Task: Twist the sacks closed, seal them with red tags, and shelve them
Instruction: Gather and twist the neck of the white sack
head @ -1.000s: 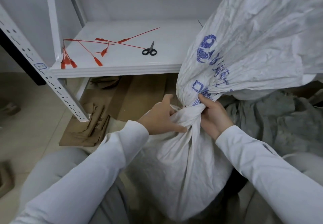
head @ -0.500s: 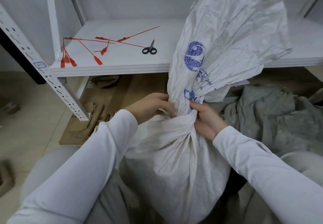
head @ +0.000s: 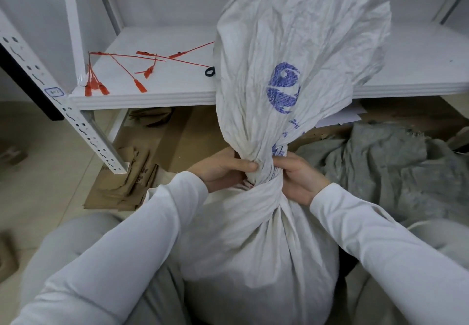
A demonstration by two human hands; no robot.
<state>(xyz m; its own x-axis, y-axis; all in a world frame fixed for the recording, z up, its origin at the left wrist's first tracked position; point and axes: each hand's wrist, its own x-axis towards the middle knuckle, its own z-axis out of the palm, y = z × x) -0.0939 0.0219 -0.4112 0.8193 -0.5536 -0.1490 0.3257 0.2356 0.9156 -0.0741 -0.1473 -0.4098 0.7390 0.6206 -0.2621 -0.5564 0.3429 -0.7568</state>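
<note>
Sack (head: 253, 243) upright between my knees, neck twisted tight. Left hand (head: 223, 169) and right hand (head: 299, 180) both clamped round neck. No tag plainly on; tags (head: 139, 84) lie on shelf (head: 165, 100). Sealing, shelving left.

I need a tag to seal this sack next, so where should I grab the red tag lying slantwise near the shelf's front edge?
Pinch the red tag by its thick flat head, the end nearest the shelf front. Come from the front and above: the tail is thin, lies flat and meets other tags farther back, while the head lies apart.
</note>
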